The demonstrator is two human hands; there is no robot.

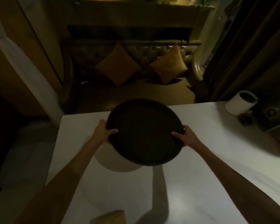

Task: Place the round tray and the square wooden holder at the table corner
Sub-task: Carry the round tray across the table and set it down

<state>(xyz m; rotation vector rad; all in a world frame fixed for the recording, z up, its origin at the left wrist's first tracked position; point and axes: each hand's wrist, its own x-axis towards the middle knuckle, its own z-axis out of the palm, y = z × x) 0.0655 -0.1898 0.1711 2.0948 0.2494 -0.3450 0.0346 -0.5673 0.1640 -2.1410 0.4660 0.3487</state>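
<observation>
A dark round tray (144, 133) hangs above the white table (200, 167), near its far left corner, and casts a round shadow below. My left hand (103, 130) grips the tray's left rim with the thumb on top. Gripping the right rim is my right hand (184, 137). The tray tilts slightly and its far edge reaches past the table's far edge. A light wooden object (111, 217), possibly the square holder, shows partly at the bottom edge of the view.
A white cylindrical container (240, 102) stands at the table's far right beside dark objects (268, 115). Beyond the table is a tufted sofa with two orange cushions (168, 67). A white bed or cloth surface (23, 151) lies left of the table.
</observation>
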